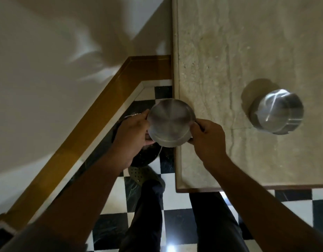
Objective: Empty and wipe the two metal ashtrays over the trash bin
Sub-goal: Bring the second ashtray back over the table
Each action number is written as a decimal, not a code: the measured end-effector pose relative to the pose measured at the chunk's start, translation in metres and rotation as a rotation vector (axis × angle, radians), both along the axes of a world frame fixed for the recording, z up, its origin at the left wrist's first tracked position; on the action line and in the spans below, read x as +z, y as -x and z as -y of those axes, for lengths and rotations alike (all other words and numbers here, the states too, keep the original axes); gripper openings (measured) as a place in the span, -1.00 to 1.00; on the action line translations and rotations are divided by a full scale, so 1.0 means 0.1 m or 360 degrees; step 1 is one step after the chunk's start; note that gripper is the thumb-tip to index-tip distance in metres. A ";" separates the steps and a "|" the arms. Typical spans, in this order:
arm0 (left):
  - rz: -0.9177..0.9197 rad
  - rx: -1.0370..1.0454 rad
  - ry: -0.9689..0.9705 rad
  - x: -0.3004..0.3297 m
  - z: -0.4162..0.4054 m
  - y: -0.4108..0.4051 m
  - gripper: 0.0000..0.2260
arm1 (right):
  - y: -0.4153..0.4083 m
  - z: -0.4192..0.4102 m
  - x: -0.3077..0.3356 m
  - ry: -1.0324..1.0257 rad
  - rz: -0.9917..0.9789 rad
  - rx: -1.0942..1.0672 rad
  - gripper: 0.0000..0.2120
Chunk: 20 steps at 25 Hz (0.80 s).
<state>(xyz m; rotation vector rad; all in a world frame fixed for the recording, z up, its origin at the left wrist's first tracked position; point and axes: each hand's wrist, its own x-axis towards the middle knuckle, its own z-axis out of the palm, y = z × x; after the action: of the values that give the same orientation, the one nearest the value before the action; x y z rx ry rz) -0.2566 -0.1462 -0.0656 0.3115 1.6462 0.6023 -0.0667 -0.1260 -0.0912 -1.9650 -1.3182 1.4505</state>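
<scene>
Both bare forearms reach forward from the bottom of the head view, over dark trouser legs and a black-and-white chequered floor (177,222). Between them is a round, shallow, brushed-steel ashtray (170,122), turned so that its flat underside faces the camera and its mouth faces down. The left hand (132,137) takes its left rim and the right hand (208,140) its right rim, the fingers of each hand closed onto the metal from opposite sides; the thumbs lie on the near wall.

Directly below the ashtray and a little toward the left hand sits the dark, round trash bin (148,155), mostly hidden by the left wrist, with what look like specks of debris inside. The ashtray's mouth therefore points toward the bin, though its right part overhangs the edge of the pale veined stone counter (220,51); I judge that any ash still inside would fall cleaner if the ashtray sat slightly further left.

A second round steel ashtray (277,112) rests upside down on the counter, well apart from both hands and off to the right, so the right hand is the nearer one for fetching it. No cloth is visible, so the wiping step looks not yet begun.
</scene>
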 end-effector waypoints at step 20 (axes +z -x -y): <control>-0.0403 -0.0474 -0.0257 -0.17 -0.71 -1.54 -0.60 | -1.02 -0.20 -0.12 0.0194 -0.0055 -0.0782 -0.77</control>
<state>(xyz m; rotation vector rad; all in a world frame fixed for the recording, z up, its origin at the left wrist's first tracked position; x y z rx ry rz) -0.1029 -0.0755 -0.0823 0.7630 1.7509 0.4836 0.0352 -0.1056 -0.1033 -2.1309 -0.6711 1.3313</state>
